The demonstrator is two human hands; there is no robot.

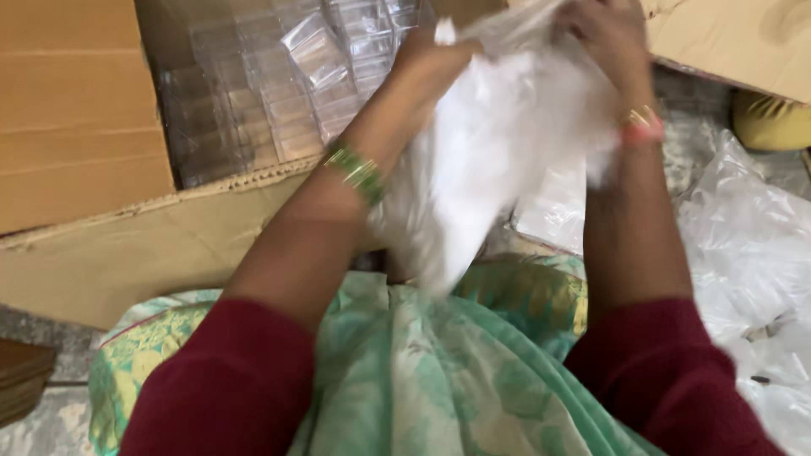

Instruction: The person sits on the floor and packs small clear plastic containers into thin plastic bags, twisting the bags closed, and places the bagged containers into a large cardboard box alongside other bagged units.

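While both hands grip its top, the white plastic bag hangs blurred below the fingers. The left hand and right hand are clenched on its gathered mouth. Beyond the fingers, clear plastic boxes fill an open cardboard carton; I judge the bag's handling unfinished.

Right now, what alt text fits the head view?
Both hands, left hand and right hand, grip a blurred white plastic bag above a green-clad lap. Behind, a cardboard box holds clear plastic cases.

Motion-blurred white plastic bag, right hand fingers cut off by top edge.
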